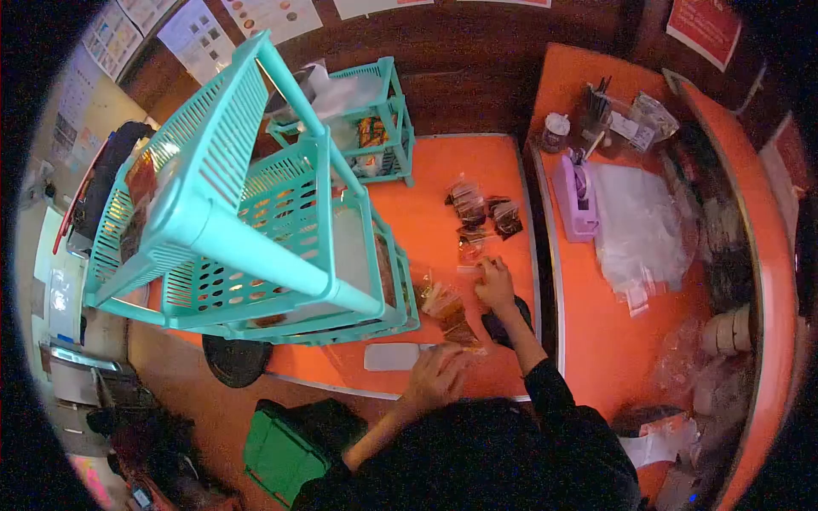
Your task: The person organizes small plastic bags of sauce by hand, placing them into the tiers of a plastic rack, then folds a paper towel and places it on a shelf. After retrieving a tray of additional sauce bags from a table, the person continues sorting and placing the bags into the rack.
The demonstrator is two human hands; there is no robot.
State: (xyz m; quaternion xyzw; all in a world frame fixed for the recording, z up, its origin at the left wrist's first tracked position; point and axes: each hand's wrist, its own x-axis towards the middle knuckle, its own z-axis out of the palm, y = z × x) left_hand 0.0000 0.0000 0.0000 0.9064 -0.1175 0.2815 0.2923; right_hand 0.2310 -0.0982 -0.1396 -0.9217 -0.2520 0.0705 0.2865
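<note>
My left hand (pixel 436 375) is over the orange table's front part, its fingers loosely spread and slightly blurred. Beside its fingertips lies a pile of small clear packets with reddish-brown contents (pixel 456 322). My right hand (pixel 495 287) is farther forward, fingers bent and drawn together at the lower edge of a small clear plastic packet (pixel 470 249). Just beyond are several packets with dark brown contents (pixel 465 203), and another dark packet (pixel 505 218) lies to their right. A flat pale rectangular object (pixel 391 357) rests left of my left hand.
A large turquoise tiered rack (pixel 256 264) towers on the left; a smaller turquoise rack (pixel 400 140) stands at the back. On the right-hand counter are a purple tape dispenser (pixel 578 200), clear plastic bags (pixel 641 226) and a lidded jar (pixel 555 132). A green bin (pixel 285 451) sits below.
</note>
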